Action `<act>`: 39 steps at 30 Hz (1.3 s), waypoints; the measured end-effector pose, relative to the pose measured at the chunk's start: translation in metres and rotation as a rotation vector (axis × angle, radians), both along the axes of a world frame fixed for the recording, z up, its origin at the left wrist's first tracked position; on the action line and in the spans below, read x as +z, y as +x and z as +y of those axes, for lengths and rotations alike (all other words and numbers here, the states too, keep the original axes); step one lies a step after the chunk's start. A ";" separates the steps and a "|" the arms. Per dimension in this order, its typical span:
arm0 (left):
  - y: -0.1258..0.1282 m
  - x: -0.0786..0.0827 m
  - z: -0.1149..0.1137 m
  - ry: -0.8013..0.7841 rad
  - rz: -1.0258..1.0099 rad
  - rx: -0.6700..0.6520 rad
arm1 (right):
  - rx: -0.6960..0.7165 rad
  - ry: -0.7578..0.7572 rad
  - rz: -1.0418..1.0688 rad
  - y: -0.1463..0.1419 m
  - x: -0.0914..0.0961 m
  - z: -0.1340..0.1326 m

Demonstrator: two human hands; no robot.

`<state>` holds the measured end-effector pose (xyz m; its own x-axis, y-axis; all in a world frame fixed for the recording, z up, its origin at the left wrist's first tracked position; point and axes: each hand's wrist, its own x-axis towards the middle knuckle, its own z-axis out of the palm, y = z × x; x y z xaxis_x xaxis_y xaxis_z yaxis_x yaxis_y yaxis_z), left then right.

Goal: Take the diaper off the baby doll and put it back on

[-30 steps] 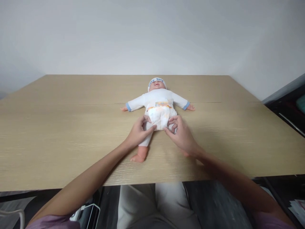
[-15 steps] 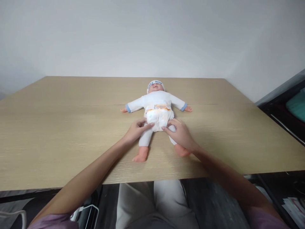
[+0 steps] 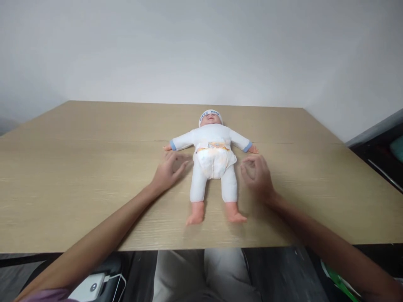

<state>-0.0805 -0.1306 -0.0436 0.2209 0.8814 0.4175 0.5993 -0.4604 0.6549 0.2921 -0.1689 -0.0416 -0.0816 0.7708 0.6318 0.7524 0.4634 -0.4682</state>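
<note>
A baby doll (image 3: 213, 134) in a white suit with blue cuffs and a lettered cap lies on its back, arms spread and bare feet toward me. Around its hips sits a white diaper (image 3: 214, 161) with an orange printed waistband. My left hand (image 3: 171, 170) is just left of the diaper, thumb and fingers apart, slightly blurred and holding nothing. On the other side, my right hand (image 3: 258, 174) hovers beside the doll's hip, fingers curved and apart from the thumb, with nothing between them. Neither hand touches the doll.
The doll rests on a wide wooden table (image 3: 94, 176) with a seam across it, backed by a pale wall (image 3: 189, 50). Below the near edge are my legs (image 3: 182, 272) and a white device (image 3: 90, 287) with a cable. A dark shelf (image 3: 378, 155) stands at the right.
Both hands have let go of the diaper's leg edges and moved outward, one to each side. The doll's legs now lie closer together and in full view. The camera view has shifted slightly.
</note>
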 end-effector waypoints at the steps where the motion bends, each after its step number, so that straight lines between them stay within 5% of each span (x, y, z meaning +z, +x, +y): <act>1: -0.008 -0.002 0.015 0.098 0.090 0.034 | -0.015 0.044 -0.062 0.010 -0.004 0.017; 6: -0.027 -0.003 0.099 0.223 0.254 0.130 | -0.037 0.017 -0.240 0.040 -0.014 0.114; 9: -0.027 -0.002 0.124 0.166 0.313 0.088 | -0.011 0.024 -0.269 0.044 -0.015 0.142; 16: -0.027 -0.011 0.125 0.201 0.418 0.144 | -0.045 -0.063 -0.243 0.037 -0.017 0.133; 21: -0.012 0.000 0.109 0.159 0.340 0.249 | -0.145 -0.123 -0.184 0.018 0.007 0.113; 25: 0.007 0.031 0.042 0.100 0.142 0.340 | -0.148 -0.138 -0.007 0.011 0.035 0.070; 28: 0.019 0.057 -0.044 0.077 -0.008 0.390 | -0.103 -0.169 0.118 0.016 0.057 0.020; 31: 0.035 0.060 -0.148 0.029 -0.129 0.393 | -0.027 -0.192 0.162 0.023 0.076 -0.038; 33: 0.046 0.042 -0.217 -0.062 -0.220 0.330 | 0.005 -0.174 0.143 0.028 0.084 -0.079; 39: 0.047 -0.052 -0.391 -0.408 -0.240 0.133 | 0.197 -0.153 -0.141 0.037 0.078 -0.206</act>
